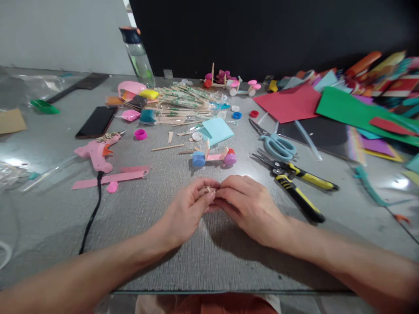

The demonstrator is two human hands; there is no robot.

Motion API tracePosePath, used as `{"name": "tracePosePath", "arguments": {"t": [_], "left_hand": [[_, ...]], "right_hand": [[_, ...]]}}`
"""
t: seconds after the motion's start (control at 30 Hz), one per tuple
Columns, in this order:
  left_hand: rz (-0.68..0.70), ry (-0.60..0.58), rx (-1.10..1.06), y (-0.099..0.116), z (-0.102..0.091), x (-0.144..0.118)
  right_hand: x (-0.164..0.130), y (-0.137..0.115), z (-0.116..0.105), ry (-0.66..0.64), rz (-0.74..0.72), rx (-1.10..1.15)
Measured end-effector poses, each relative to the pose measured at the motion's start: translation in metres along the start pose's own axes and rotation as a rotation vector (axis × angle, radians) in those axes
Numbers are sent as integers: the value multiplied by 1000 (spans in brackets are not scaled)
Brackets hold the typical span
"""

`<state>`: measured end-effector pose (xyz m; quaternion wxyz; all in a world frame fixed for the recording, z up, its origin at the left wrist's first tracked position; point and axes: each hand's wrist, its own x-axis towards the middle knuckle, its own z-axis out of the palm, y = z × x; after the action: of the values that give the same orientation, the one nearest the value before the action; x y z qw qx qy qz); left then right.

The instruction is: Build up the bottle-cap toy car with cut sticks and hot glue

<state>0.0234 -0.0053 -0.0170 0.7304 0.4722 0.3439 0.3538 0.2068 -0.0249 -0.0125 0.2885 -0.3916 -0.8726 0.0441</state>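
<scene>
My left hand (191, 204) and my right hand (250, 203) meet above the near middle of the grey table. Between their pinched fingertips is a small pale wooden piece (208, 189), mostly hidden, so its full shape does not show. Just beyond my fingers stands a little craft vehicle (214, 157) with a pink body and blue and purple bottle-cap wheels. Yellow-and-black pliers (291, 176) lie partly open to the right of my right hand. Further left, a pink glue gun (98, 152) rests on its side by pink strips (111, 178).
Light-blue scissors (278, 144) lie behind the pliers. Wrapped wooden sticks (183, 102), a pale-blue paper (218, 131) and loose bottle caps spread across the back. A water bottle (139, 61) stands at back left, near a phone (96, 122). Coloured sheets (363, 111) cover the right.
</scene>
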Motion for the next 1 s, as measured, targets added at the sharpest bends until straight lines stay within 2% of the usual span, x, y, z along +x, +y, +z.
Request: {"name": "tracePosePath", "arguments": {"t": [0.17, 0.37, 0.53, 0.63, 0.8, 1.0], "left_hand": [[-23, -3, 9, -1, 1, -1], [-20, -1, -13, 3, 1, -2], [-68, -60, -56, 5, -3, -1], [-109, -102, -53, 7, -4, -1], [-179, -215, -3, 12, -4, -2], [-178, -240, 29, 13, -4, -4]], "right_hand": [[1, 0, 0, -54, 95, 71], [3, 0, -7, 4, 155, 159], [4, 2, -12, -35, 106, 256], [3, 5, -12, -6, 79, 301], [6, 3, -17, -62, 195, 419], [11, 1, -21, -85, 288, 524]]}}
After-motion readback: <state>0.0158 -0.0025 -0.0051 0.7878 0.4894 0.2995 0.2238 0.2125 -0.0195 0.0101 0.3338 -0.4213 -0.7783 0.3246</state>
